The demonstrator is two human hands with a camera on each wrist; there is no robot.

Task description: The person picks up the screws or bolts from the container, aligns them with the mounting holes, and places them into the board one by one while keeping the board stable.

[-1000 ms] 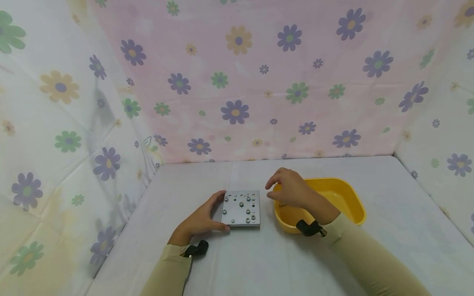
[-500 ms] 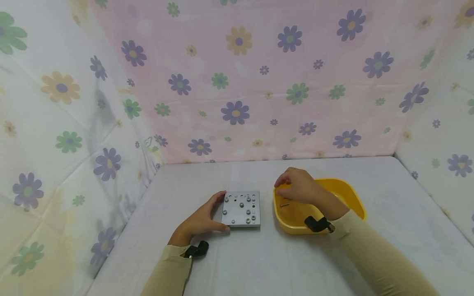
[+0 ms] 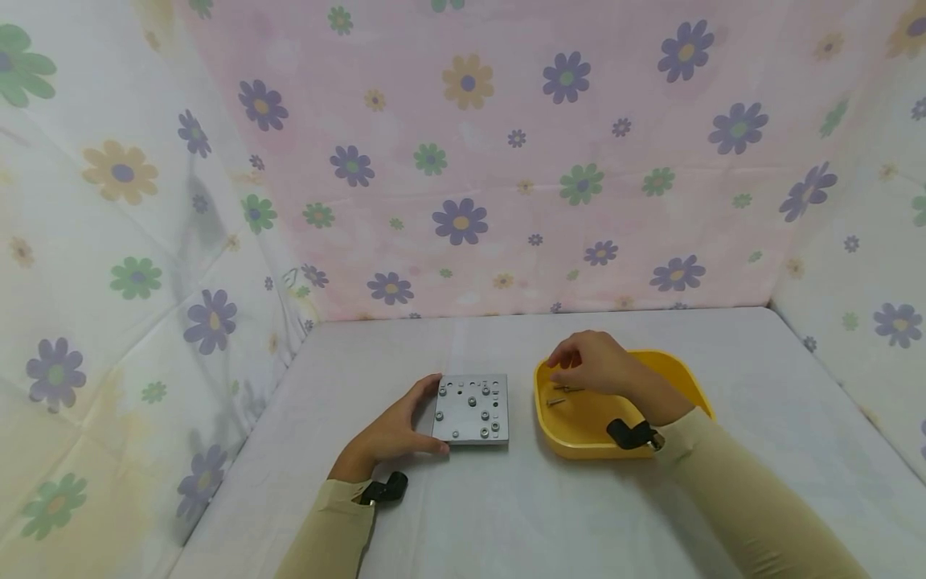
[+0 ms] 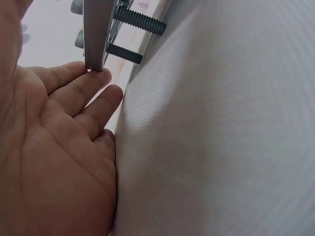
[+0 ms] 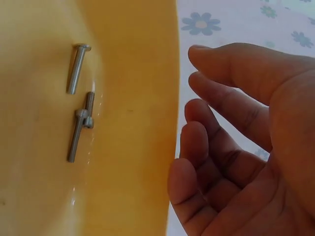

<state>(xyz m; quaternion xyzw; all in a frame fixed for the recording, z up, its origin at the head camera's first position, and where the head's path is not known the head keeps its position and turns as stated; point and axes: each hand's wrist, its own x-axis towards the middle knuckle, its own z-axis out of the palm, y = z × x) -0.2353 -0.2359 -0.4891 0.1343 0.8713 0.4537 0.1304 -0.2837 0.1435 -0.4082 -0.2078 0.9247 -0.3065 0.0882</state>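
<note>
A silvery square metal plate lies level, with several socket-head bolts and open holes across its top. My left hand holds its left side, thumb at the near corner and a finger at the far corner. In the left wrist view, threaded bolt ends stick out of the plate's underside, and fingertips touch its edge. My right hand hovers over the left part of a yellow plastic bin, fingers loosely bent and holding nothing. Below it lie loose bolts, two of them overlapping.
Both stand on a white-covered table, the bin just right of the plate with a narrow gap between. Flower-printed cloth closes off the back and both sides.
My right hand has moved right, from the bin's left rim to over its inside, uncovering the bolts there. The left hand and plate stay where they were.
</note>
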